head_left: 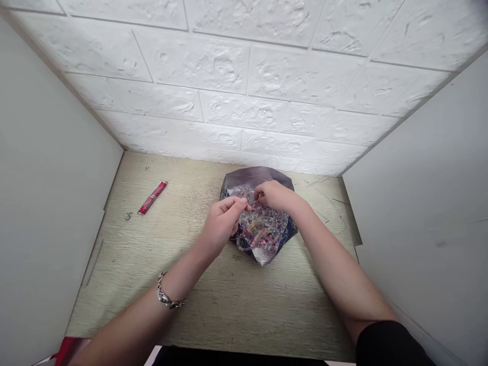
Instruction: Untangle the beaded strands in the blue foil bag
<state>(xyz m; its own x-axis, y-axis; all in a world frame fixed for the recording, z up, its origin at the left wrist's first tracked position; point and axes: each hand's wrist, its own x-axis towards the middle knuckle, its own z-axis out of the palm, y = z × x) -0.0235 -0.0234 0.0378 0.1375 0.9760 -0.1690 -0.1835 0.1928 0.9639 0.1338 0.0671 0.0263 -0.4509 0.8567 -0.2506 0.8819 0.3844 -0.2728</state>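
An open bag (263, 175) with a silvery lining lies on the wooden tabletop, full of small beads (263, 223) in pink, white, red and yellow. Over its left side, my left hand (225, 216) is closed, thumb pressed on the forefinger; what it pinches is too small to name. A thin thread with pale beads seems to hang below that hand. My right hand (272, 195) reaches over the beads from the right, its fingers curled together at their tips, and anything between them is too small to make out.
A red tube-shaped packet (152, 197) lies at the left, with a small shiny piece (128, 216) near it. Thin loose threads lie at the right. A white brick wall (244, 112) stands behind, and pale panels flank the tabletop (244, 305).
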